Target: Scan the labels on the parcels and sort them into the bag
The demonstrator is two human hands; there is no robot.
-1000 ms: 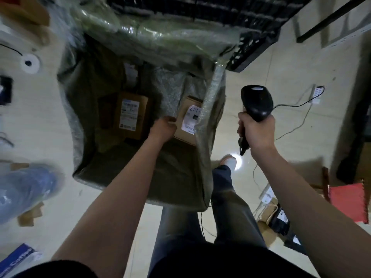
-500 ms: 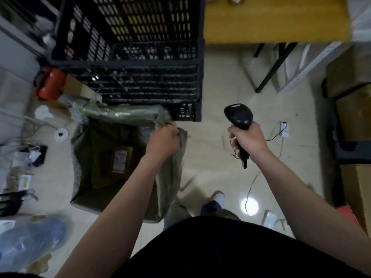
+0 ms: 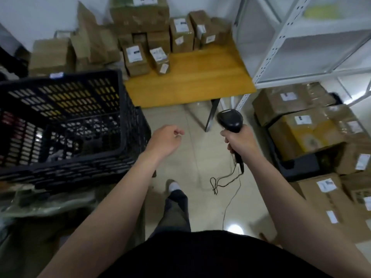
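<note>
Withdrawn from the bag (image 3: pixel 50 203) — now at near left — the left grip (image 3: pixel 164 141) hangs loosely curled, holding nothing; the right grip (image 3: pixel 241 142) wraps one black corded scanner (image 3: pixel 230 121). Labelled cardboard parcels (image 3: pixel 136 59) stand on the far wooden counter (image 3: pixel 190 83) — count blurred.

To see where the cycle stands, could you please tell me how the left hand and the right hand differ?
The left hand holds nothing, fingers loosely curled; the right hand grips the black scanner. The left hand hangs beside the black crate; the right hand is nearer the stacked parcels. Both hover over the floor, touching no parcel.
</note>
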